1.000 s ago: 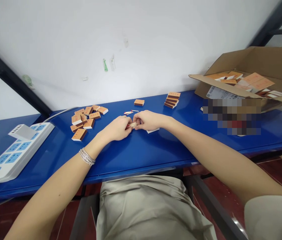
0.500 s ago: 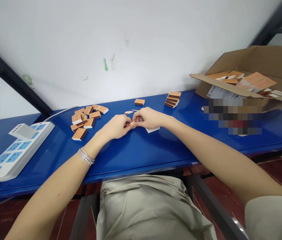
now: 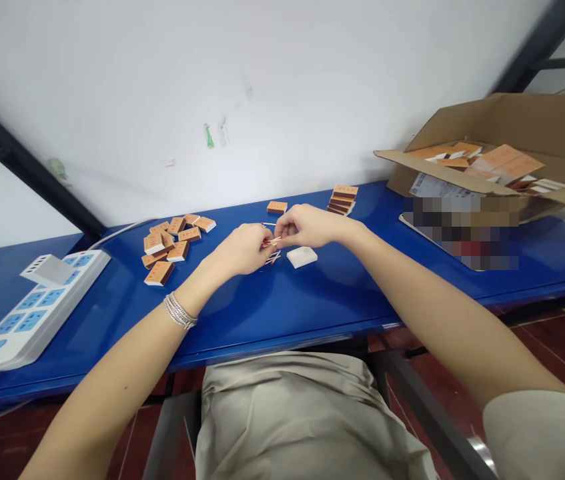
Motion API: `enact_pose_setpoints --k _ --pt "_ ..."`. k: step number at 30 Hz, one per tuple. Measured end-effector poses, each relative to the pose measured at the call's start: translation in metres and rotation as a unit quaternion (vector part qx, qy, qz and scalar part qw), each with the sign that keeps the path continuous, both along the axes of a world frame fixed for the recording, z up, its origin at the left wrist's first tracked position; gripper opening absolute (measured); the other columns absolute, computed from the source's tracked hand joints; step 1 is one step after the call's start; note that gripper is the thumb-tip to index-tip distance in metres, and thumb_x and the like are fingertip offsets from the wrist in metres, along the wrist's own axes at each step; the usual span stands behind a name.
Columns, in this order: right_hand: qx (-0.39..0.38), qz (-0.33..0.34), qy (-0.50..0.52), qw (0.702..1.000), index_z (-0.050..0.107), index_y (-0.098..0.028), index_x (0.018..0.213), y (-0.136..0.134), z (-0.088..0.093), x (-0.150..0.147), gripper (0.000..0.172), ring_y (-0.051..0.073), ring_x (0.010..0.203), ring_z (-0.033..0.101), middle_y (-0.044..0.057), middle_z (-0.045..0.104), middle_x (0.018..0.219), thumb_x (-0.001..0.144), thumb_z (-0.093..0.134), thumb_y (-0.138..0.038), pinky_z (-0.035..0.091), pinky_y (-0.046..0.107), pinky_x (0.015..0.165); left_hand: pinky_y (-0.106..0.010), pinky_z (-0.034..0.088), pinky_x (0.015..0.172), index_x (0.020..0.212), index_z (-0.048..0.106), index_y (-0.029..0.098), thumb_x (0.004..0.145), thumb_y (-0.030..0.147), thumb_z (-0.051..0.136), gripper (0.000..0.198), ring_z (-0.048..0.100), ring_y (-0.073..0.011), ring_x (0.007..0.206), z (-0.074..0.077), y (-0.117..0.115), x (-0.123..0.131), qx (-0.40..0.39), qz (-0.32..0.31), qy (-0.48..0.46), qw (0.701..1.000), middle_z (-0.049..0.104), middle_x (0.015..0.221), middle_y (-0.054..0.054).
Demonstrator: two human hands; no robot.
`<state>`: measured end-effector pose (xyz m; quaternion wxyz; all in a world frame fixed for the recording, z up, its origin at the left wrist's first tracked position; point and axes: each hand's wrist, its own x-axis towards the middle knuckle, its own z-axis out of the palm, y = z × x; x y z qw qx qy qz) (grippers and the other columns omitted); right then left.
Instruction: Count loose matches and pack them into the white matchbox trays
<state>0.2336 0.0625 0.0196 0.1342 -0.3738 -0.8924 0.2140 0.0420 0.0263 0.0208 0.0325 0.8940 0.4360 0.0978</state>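
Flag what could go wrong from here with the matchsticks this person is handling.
The thin matchsticks pinched between the left hand and right hand could slip and scatter, mixing with the loose ones lying just below. The small white box sits close to the right hand, so it might get nudged, possibly spilling anything inside; its contents cannot be seen.
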Motion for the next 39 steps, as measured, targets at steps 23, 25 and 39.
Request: enact_pose_setpoints --k 23,25,39 --pt "-0.113 -0.014 -0.166 0.980 0.078 -0.020 0.086 0.008 0.017 0.027 0.041 0.020 0.074 0.066 0.004 0.075 0.079 0.063 0.076 -0.055 0.043 0.029 0.063 -0.029 0.035 0.055 0.071 0.064 0.015 0.089 0.030 0.052 0.026 0.056 -0.0177 0.058 -0.013 -0.004 0.049 -0.048 -0.008 0.006 0.999 0.066 0.069 -0.009" --pt "-0.116 -0.016 -0.162 0.980 0.078 -0.021 0.084 0.008 0.016 0.027 0.038 0.020 0.074 0.066 0.004 0.075 0.077 0.063 0.077 -0.052 0.044 0.029 0.063 -0.030 0.036 0.056 0.072 0.064 0.015 0.088 0.030 0.053 0.025 0.057 -0.0187 0.059 -0.012 -0.004 0.049 -0.039 -0.004 0.019 0.999 0.067 0.071 -0.010" --pt "-0.153 -0.037 -0.109 0.982 0.074 -0.021 0.087 0.017 0.015 0.040 0.027 0.022 0.082 0.070 0.002 0.077 0.083 0.062 0.076 -0.029 0.050 0.029 0.064 -0.032 0.046 0.070 0.091 0.073 0.015 0.084 0.026 0.058 0.020 0.066 -0.0213 0.076 -0.013 0.000 0.044 -0.046 -0.038 -0.024 0.998 0.074 0.088 -0.009"
